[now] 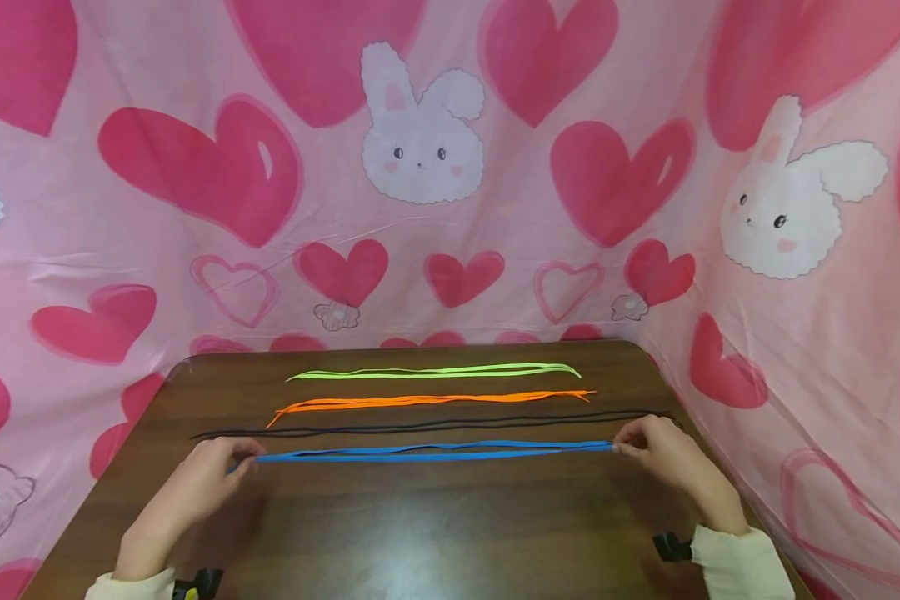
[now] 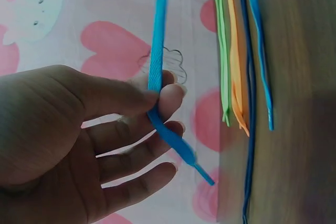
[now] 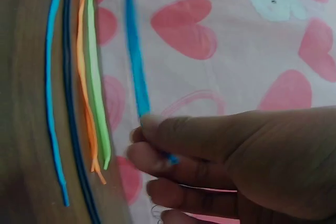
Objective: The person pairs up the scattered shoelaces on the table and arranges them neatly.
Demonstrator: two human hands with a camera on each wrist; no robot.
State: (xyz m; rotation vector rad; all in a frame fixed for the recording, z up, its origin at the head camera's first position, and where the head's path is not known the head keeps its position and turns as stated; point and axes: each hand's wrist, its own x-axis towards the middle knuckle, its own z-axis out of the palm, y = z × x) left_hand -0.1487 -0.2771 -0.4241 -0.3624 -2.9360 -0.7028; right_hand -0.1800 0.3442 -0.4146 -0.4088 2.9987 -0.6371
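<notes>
A flat blue shoelace (image 2: 156, 51) is stretched between the two hands, above the table. My left hand (image 1: 195, 483) pinches it between thumb and fingers near one end, and a short tail with its tip hangs past the fingers in the left wrist view. At the other end my right hand (image 1: 678, 458) pinches the lace, its small tip showing below the thumb in the right wrist view. Another blue shoelace (image 3: 50, 82) lies straight on the table, close beneath the held one.
Beyond the blue laces lie a black shoelace pair (image 1: 420, 428), an orange pair (image 1: 420, 401) and a neon green pair (image 1: 435, 372), roughly parallel. The dark wooden table (image 1: 420, 525) ends at a pink heart-and-bunny cloth (image 1: 510, 208) behind and at the sides.
</notes>
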